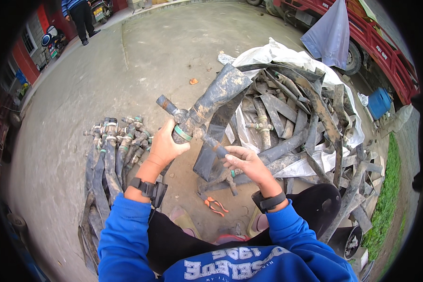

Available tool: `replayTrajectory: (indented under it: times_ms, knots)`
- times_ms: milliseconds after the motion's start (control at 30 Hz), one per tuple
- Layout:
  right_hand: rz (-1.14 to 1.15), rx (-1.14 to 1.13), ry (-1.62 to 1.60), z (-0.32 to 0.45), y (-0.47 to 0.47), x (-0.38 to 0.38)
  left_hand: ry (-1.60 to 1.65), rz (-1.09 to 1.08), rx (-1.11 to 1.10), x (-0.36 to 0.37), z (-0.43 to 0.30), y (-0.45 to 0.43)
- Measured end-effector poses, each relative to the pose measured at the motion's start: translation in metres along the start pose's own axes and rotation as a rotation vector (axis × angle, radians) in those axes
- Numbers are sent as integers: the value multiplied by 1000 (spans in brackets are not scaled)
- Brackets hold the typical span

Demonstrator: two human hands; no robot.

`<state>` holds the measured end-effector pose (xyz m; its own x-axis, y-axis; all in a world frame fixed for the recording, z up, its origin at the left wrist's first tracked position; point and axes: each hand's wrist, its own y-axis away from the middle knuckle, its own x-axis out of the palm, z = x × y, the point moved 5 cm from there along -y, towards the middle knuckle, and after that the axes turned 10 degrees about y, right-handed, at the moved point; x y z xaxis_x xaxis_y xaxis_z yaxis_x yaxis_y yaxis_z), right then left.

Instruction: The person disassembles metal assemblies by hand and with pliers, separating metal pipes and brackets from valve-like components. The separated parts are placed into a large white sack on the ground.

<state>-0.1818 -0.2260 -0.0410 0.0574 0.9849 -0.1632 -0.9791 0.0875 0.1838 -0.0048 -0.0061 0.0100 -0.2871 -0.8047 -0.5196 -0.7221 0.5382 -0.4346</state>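
Note:
A muddy pipe fitting (192, 120) with side branches and a green band is gripped by my left hand (167, 141) near its lower end. A wide flattened black hose (224, 90) runs up from it. My right hand (245, 162) holds the short black hose stub (215, 146) on the fitting's right branch between thumb and fingers. Pliers with orange handles (213, 204) lie on the ground between my feet. Another fitting with a green band (232, 176) lies under my right hand, partly hidden by it.
Left of me lies a bundle of hoses with fittings (111, 141). A heap of muddy flat hoses (285, 116) rests on a white plastic sheet (324, 72) at the right. Beyond are a blue container (379, 103), a red truck (377, 46) and a standing person (79, 17).

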Motion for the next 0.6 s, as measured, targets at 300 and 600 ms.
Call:
replayTrajectory:
  times_ms: [300, 600]
  knots:
    - [11, -16, -65, 4, 3, 5, 4, 31, -50, 2, -4, 3]
    - [-8, 49, -69, -1, 2, 5, 5, 65, -96, 5, 0, 2]
